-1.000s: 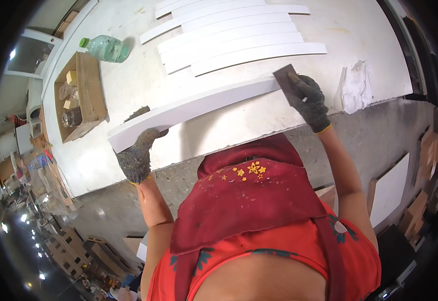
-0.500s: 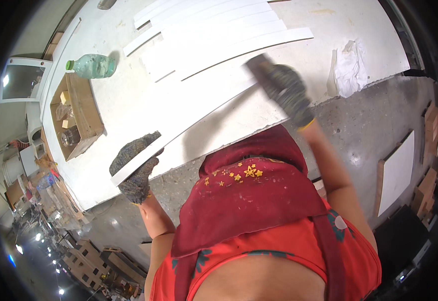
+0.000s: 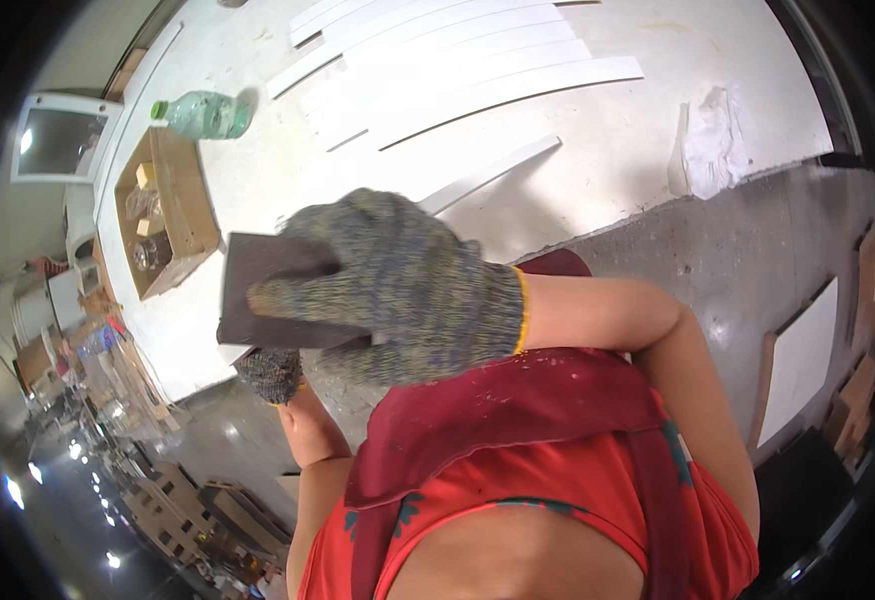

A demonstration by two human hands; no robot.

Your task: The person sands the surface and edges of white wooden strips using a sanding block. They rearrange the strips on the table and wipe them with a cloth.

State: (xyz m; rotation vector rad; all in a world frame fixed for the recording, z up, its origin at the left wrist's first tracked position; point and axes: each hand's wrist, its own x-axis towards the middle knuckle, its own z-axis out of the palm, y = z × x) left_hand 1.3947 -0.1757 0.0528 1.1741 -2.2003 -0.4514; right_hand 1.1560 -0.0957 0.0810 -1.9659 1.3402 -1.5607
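Observation:
My right hand (image 3: 397, 285), in a grey knitted glove with a yellow cuff, grips a flat dark brown sanding block (image 3: 257, 265) at the left end of a narrow white strip (image 3: 497, 172). The strip slants up to the right above the white table, its middle hidden by my right hand. Beneath that hand, my left hand (image 3: 272, 375), gloved alike, is closed around the strip's near left end. Most of its fingers are covered.
Several white strips (image 3: 457, 85) lie side by side at the back of the table (image 3: 617, 150). A green bottle (image 3: 207, 115) and an open cardboard box (image 3: 182, 200) holding small blocks are at left. A crumpled white cloth (image 3: 712, 145) sits near the right edge.
My right hand has swept the sanding block from the strip's far right end to its left end, now covering most of my left hand. The view has shifted slightly.

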